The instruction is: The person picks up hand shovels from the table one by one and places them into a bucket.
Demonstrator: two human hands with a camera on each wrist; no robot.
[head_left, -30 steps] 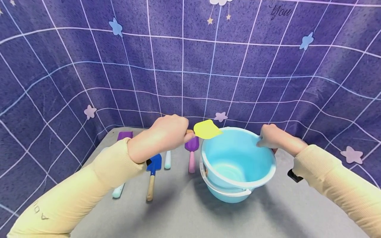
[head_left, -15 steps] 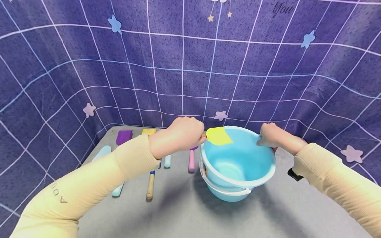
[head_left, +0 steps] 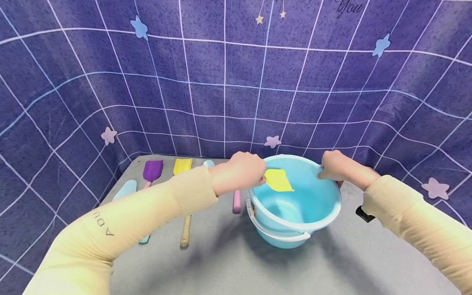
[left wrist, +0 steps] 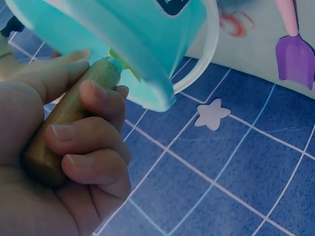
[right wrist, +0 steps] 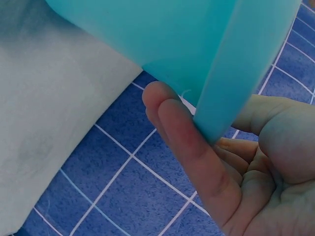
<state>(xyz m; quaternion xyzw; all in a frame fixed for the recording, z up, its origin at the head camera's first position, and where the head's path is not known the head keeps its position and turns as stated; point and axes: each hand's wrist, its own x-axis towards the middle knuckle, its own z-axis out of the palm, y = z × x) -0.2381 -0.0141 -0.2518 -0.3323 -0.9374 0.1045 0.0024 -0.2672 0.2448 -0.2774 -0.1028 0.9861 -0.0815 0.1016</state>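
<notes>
My left hand (head_left: pixel 241 174) grips a small shovel, its yellow blade (head_left: pixel 279 180) held inside the mouth of a light blue bucket (head_left: pixel 306 200). In the left wrist view the curled fingers (left wrist: pixel 93 135) wrap round the shovel's wooden handle (left wrist: pixel 74 108). The bucket stands tilted toward me on the grey surface, its white carrying handle (head_left: pixel 284 237) hanging down the near side. My right hand (head_left: pixel 337 166) pinches the bucket's right rim; in the right wrist view, fingers (right wrist: pixel 184 132) lie outside the wall and the thumb is partly hidden behind the rim.
Left of the bucket lie a purple shovel (head_left: pixel 153 169), a yellow shovel (head_left: pixel 182 165), a light blue shovel (head_left: pixel 126 188) and others partly under my left arm. A pink handle (head_left: pixel 237 200) sits close to the bucket. A purple curtain (head_left: pixel 236 102) rises behind.
My left hand has moved right and slightly down, carrying the yellow-bladed shovel from beside the bucket's rim to inside its mouth. The right hand and bucket have stayed in place.
</notes>
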